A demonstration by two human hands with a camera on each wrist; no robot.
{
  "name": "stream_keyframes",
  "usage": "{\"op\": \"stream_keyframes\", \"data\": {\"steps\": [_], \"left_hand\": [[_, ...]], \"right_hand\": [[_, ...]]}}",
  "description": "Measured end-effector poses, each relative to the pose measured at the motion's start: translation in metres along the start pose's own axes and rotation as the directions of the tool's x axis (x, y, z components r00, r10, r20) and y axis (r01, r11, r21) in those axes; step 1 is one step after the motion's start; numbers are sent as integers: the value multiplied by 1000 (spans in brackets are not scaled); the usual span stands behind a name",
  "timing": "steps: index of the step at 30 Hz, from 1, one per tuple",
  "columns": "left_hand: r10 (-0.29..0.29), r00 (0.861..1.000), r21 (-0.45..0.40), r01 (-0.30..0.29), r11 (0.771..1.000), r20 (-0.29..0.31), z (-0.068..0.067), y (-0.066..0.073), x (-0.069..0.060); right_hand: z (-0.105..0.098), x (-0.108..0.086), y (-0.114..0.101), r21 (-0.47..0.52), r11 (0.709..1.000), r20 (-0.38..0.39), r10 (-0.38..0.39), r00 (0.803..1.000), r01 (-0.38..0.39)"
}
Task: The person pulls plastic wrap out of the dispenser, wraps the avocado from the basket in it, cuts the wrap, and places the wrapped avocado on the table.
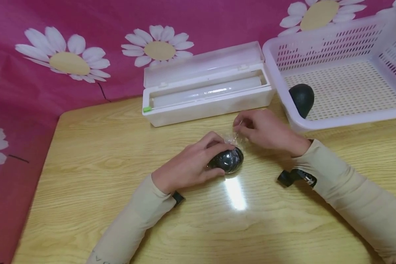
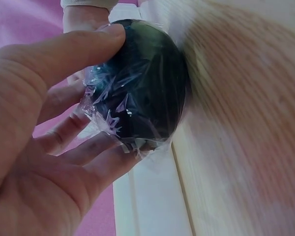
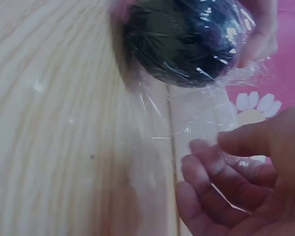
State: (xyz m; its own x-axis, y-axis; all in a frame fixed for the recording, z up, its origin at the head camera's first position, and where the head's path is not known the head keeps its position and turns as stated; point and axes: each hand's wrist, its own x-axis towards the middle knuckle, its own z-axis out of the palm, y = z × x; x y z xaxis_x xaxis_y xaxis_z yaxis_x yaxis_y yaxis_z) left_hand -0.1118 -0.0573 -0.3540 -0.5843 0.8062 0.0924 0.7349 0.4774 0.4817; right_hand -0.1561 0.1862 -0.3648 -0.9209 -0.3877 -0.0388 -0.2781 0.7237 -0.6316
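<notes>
A dark, rounded avocado (image 1: pixel 229 160) wrapped in clear, wrinkled cling film sits on the wooden table. My left hand (image 1: pixel 193 163) grips it from the left, the thumb on the near side and fingers over the top; in the left wrist view the thumb presses the wrapped avocado (image 2: pixel 142 83). Just beyond it, my right hand (image 1: pixel 267 130) pinches a loose end of the film between thumb and fingers. From the avocado a thin, see-through stretch of cling film (image 3: pixel 157 115) runs to those fingertips in the right wrist view.
Behind the hands stands a white cling film dispenser box (image 1: pixel 211 106), lid raised, with a film roll (image 1: pixel 204 91) inside and a green slider (image 1: pixel 147 109). At right, a pale lilac basket (image 1: pixel 349 123) holds another dark avocado (image 1: pixel 302 99). A pink flowered cloth (image 1: pixel 118 18) hangs behind the table.
</notes>
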Motion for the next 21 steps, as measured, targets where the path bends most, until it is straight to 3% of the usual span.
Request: {"op": "stream_keyframes", "data": {"steps": [7,21], "left_hand": [[-43,999,-4,43,999,-4,1,1,1],[-80,997,-24,79,997,-12,1,-1,1]], "right_hand": [[-4,-6,-6,24,999,-105,-22,994,24],[-1,-11,-13,68,992,-72,-98,993,103]]}}
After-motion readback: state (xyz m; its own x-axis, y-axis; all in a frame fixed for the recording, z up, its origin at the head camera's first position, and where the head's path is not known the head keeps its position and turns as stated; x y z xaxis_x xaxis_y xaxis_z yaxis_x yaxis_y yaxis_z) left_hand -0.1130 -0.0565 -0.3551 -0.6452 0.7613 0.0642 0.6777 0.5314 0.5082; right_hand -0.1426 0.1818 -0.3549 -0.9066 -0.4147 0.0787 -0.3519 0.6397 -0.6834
